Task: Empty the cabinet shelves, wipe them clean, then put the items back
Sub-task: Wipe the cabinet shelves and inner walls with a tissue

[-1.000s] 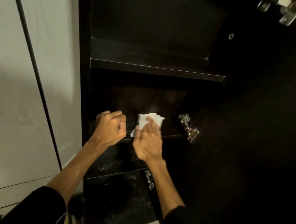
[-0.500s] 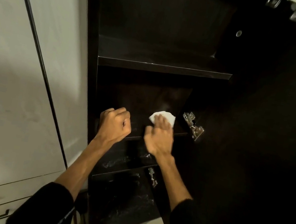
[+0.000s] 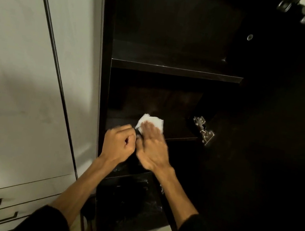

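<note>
Since half a second ago, slid leftward along the middle shelf (image 3: 180,134): the white tissue (image 3: 151,122) and the right hand (image 3: 152,149) on it, now just beside the left hand (image 3: 118,144).

Nearest, two dark sleeves and bare forearms reaching in over the scuffed bottom shelf (image 3: 128,201). Left hand curled into a fist at the middle shelf's front left corner, nothing visible inside it. Right hand flat, fingers straight and together, pressing the tissue down near the shelf's front edge, left of centre. Right of it, a metal hinge (image 3: 203,132). Farther up, the upper shelf (image 3: 174,71), dark and bare. At far left, pale cabinet doors (image 3: 14,73).
</note>
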